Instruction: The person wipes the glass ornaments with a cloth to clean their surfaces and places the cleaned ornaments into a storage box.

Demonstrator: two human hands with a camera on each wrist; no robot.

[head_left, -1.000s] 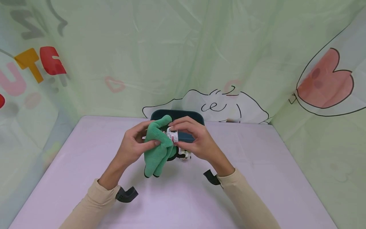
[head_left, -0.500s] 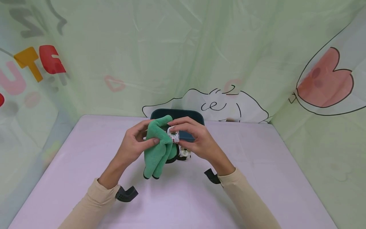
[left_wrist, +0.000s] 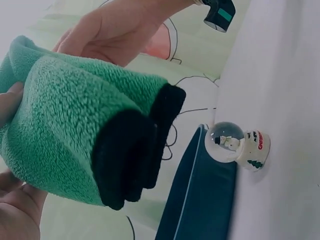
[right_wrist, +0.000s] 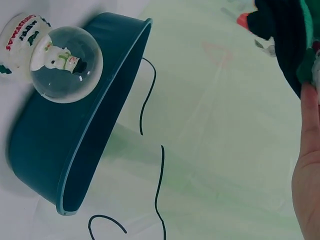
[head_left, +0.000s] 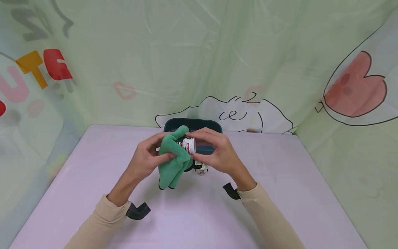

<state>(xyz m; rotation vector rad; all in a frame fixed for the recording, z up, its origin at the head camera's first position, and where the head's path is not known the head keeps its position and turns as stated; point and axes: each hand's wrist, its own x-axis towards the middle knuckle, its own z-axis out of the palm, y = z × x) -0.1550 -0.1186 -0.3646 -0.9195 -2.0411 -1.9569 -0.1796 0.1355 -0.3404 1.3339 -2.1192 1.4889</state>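
In the head view my left hand (head_left: 143, 157) grips a folded green cloth (head_left: 172, 166) with black edging, its thumb on the front. My right hand (head_left: 216, 150) pinches the white base of a snow globe (head_left: 189, 145) with red lettering. The rest of that globe is hidden by the cloth wrapped around it. Both are raised above the table. A second snow globe (left_wrist: 227, 142), with a snowman inside, stands on the table below. In the left wrist view the cloth covers much of my left hand (left_wrist: 22, 215).
A dark blue bin (right_wrist: 55, 132) stands behind the hands at the table's back edge, with the second snow globe in front of it. Pale printed curtains (head_left: 199, 62) rise at the back and sides. The table (head_left: 174, 221) has a light cover.
The snow globe's base has turned slightly in my right hand, so its red lettering shows more. The cloth's hanging lower edge has risen a little. My left hand has hardly moved.
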